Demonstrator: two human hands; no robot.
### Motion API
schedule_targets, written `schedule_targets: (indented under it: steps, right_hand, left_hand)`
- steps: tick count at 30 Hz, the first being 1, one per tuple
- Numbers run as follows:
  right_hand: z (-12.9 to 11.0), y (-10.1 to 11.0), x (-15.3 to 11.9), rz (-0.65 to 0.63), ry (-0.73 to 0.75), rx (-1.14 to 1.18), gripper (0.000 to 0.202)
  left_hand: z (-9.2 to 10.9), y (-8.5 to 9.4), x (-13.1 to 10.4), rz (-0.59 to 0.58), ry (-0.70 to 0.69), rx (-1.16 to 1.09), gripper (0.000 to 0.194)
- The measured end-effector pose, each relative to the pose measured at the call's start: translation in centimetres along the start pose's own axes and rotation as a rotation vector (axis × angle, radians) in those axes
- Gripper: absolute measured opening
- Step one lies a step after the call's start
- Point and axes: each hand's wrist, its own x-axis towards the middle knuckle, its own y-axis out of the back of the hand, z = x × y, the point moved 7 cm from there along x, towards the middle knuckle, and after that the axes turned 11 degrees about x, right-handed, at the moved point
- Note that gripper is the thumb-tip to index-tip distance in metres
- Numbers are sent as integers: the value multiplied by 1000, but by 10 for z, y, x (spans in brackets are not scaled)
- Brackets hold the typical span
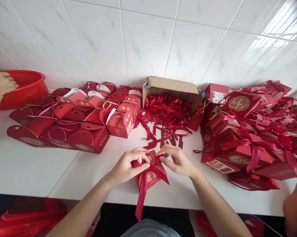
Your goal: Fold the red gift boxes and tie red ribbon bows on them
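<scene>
A small red box (152, 179) with pale characters stands near the table's front edge, between my hands. A dark red ribbon (142, 194) is looped over its top, one long tail hanging past the table edge and a shorter one lying to the right. My left hand (132, 164) pinches the ribbon's left loop between thumb and fingers. On the other side, my right hand (176, 159) has thumb and index finger closed on the ribbon's right part at the box top.
Rows of red boxes (89, 140) stand at left, ribbon-tied boxes (249, 144) are piled at right. Behind my hands an open carton (173, 85) holds ribbons, some spilling onto the white table (94, 177). Another person's hand (2, 84) is at a red basin (27, 89); someone's arm shows lower right.
</scene>
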Motion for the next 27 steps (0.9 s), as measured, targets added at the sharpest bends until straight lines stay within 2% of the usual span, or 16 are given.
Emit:
schedule_targets:
  steps: [7, 13, 17, 23, 27]
  right_hand:
    - [0, -3, -2, 49, 17, 55, 32]
    - [-1, -5, 0, 66, 50, 93, 20]
    - [4, -5, -2, 5, -8, 132, 24]
    - [12, -2, -5, -34, -69, 151, 16]
    - [9, -4, -5, 39, -40, 149, 16]
  left_hand:
    - [-5, 1, -3, 5, 71, -49, 34]
    - [-6, 1, -2, 9, 141, -44, 23]
    - [-6, 2, -4, 14, 136, -50, 17]
    - [-1, 3, -4, -27, 101, 8, 9]
    - [2, 0, -2, -53, 95, 3, 7]
